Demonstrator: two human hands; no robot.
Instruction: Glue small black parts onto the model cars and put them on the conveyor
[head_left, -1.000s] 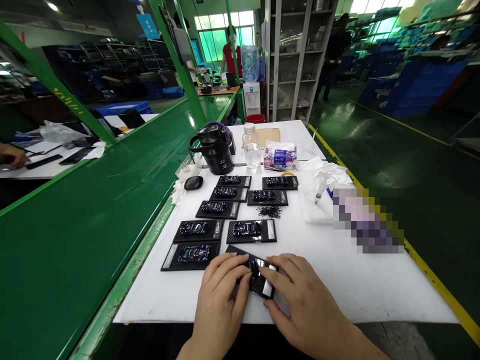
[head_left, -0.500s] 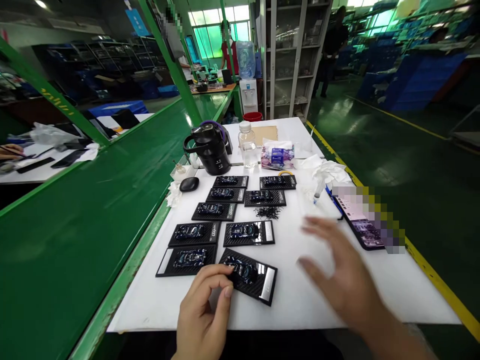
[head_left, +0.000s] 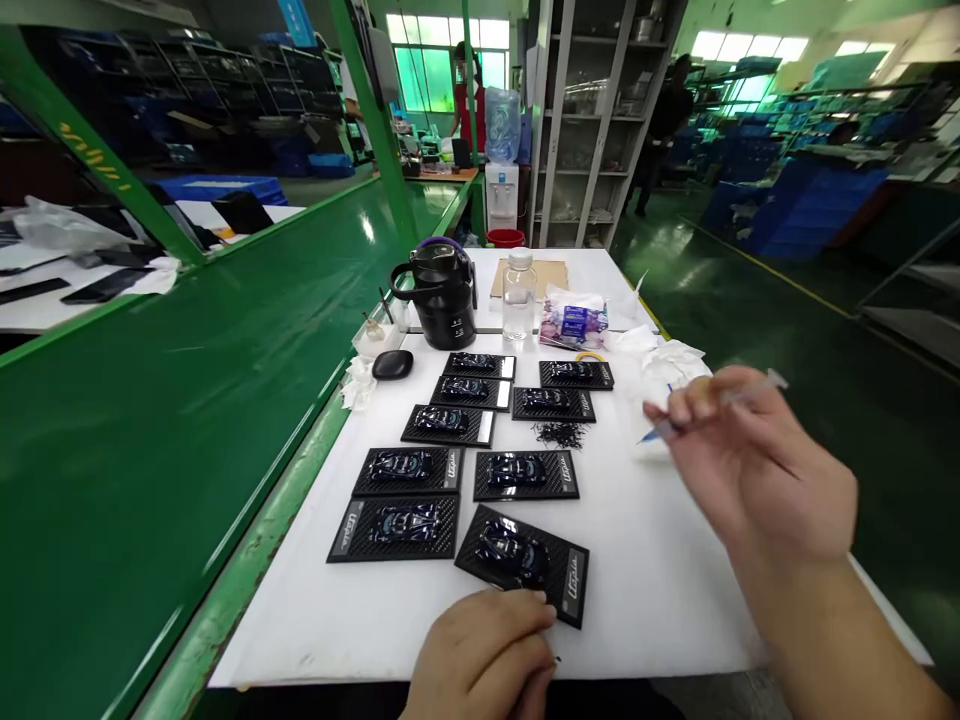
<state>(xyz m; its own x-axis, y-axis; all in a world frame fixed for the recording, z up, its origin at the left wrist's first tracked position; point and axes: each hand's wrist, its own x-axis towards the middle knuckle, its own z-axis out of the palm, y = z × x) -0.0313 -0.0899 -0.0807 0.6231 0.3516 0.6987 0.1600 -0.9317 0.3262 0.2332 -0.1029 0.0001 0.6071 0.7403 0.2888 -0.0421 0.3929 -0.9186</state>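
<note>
A clear syringe (head_left: 739,393) with a blue needle tip is gripped in my right hand (head_left: 772,470), raised above the right side of the table, its tip pointing left. My left hand (head_left: 487,650) rests at the near edge with its fingers curled together, fingertips against the near side of the closest display base (head_left: 551,590). What those fingers hold, if anything, is hidden; a small dark speck shows beside them. On that angled base sits a dark blue model car (head_left: 514,552). Several similar cars on black patterned bases, such as this one (head_left: 525,475), stand beyond in two columns.
A pile of thin black bits (head_left: 561,434) lies behind the right column. Farther back are a black jug (head_left: 442,300), a clear bottle (head_left: 519,298), a tissue pack (head_left: 574,320) and crumpled tissue (head_left: 675,362). A black oval case (head_left: 392,364) sits left, near the green partition (head_left: 187,430).
My right hand, open and empty before, has taken up the syringe from the table. My left hand has left the car's side for the base's near edge. The view has shifted.
</note>
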